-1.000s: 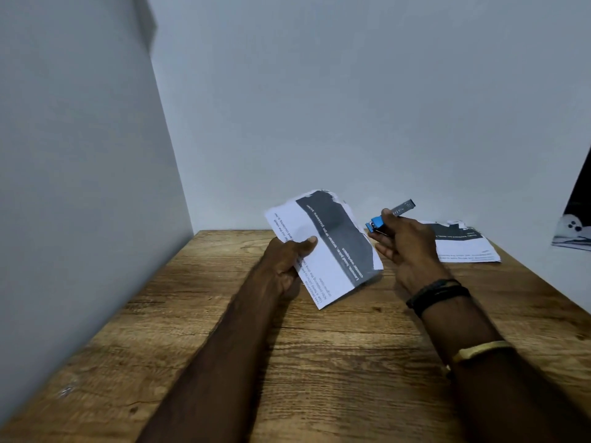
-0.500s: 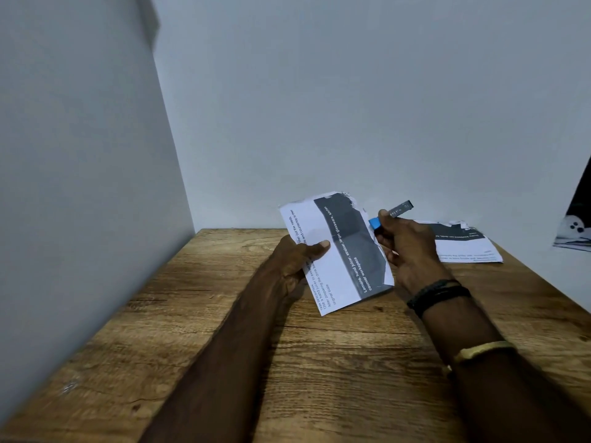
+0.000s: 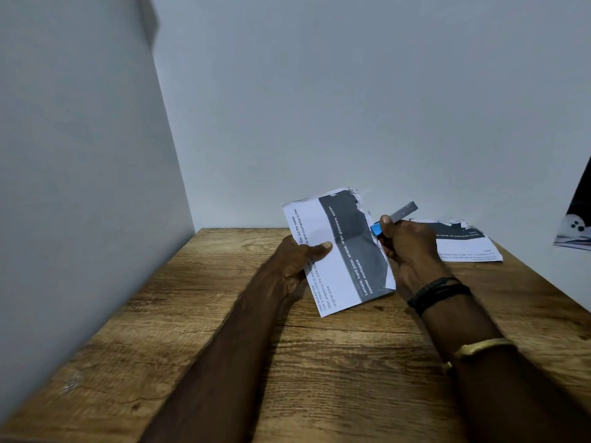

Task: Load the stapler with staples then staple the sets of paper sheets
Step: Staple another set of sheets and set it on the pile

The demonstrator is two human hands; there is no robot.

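My left hand [image 3: 299,259] grips a set of printed paper sheets [image 3: 347,251] by its left edge and holds it tilted above the wooden table [image 3: 319,362]. The sheets are white with a dark grey band and a torn top edge. My right hand [image 3: 411,247] is closed around a small blue and grey stapler [image 3: 395,219]. The stapler's blue front end sits against the right edge of the held sheets, and its grey arm points up and to the right. A second set of sheets [image 3: 465,243] lies flat on the table behind my right hand.
Grey walls enclose the table on the left and at the back. A dark printed picture [image 3: 575,225] hangs at the right edge of view. My right wrist wears black bands and a gold bangle.
My left hand has moved the sheets to the right and turned them more upright, so their right edge now meets the stapler's blue end. My right hand has stayed almost in place.
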